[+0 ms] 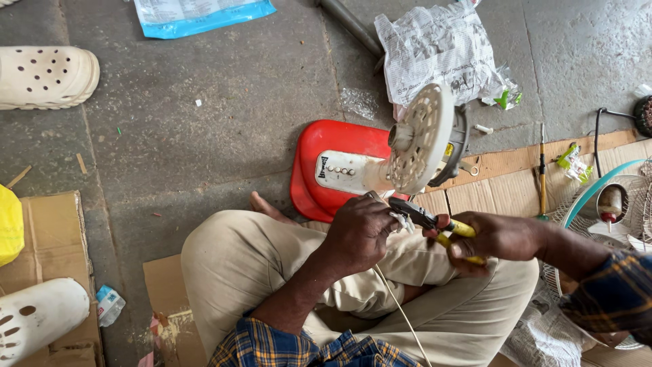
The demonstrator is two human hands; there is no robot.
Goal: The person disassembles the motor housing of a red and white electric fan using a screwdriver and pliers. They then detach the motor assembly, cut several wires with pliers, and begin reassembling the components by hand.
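Pliers (435, 228) with yellow grips, gripped in the right hand (499, 236) above the lap, jaws closed on the end of a white cord (401, 309) pinched by the left hand (356, 231).

From the left: a cream clog (44, 76) lying on the grey floor (204, 136), a second pale clog (37, 316) resting on a sheet of cardboard (54, 238), a yellow object (10, 224) at the frame edge. Blue-edged plastic bag (200, 13) near the top.

At centre: crossed legs in beige trousers (272, 265), left fingers clenched around the cord just beside the plier tips, cord trailing down across the lap. Directly beyond the hands, a table fan (380, 160) on a red base, grille off, white perforated motor housing tilted toward the camera. Crumpled newspaper (435, 47) behind the fan.

To the right: right fingers wrapped tightly round the yellow grips, wrist emerging from a blue checked sleeve (614, 295). Screwdriver (542, 170) lying on flattened cardboard, small green packet (572, 162) beside it, teal-rimmed fan guard (598, 183) at the far edge.
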